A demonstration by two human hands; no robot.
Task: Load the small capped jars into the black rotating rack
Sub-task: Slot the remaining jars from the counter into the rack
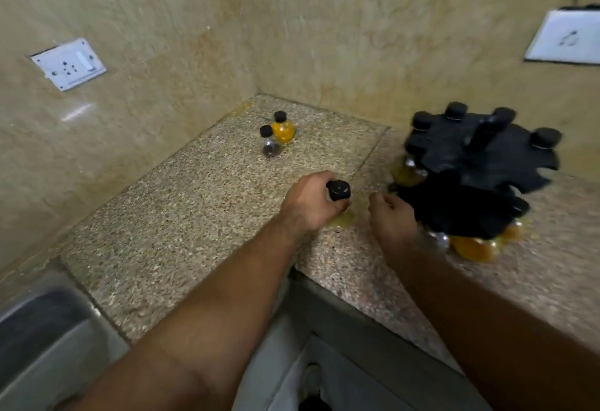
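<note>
Left grip (311,204) around upright jar (341,220), cap (338,190) up

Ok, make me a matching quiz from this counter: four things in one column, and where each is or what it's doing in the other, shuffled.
1 loose yellow jar
2 clear jar
3 left hand
4 black rack

A grips a capped jar
B at the counter's right
C farthest back in the corner
D just in front of the yellow one

Pairs: 1-C, 2-D, 3-A, 4-B
</note>
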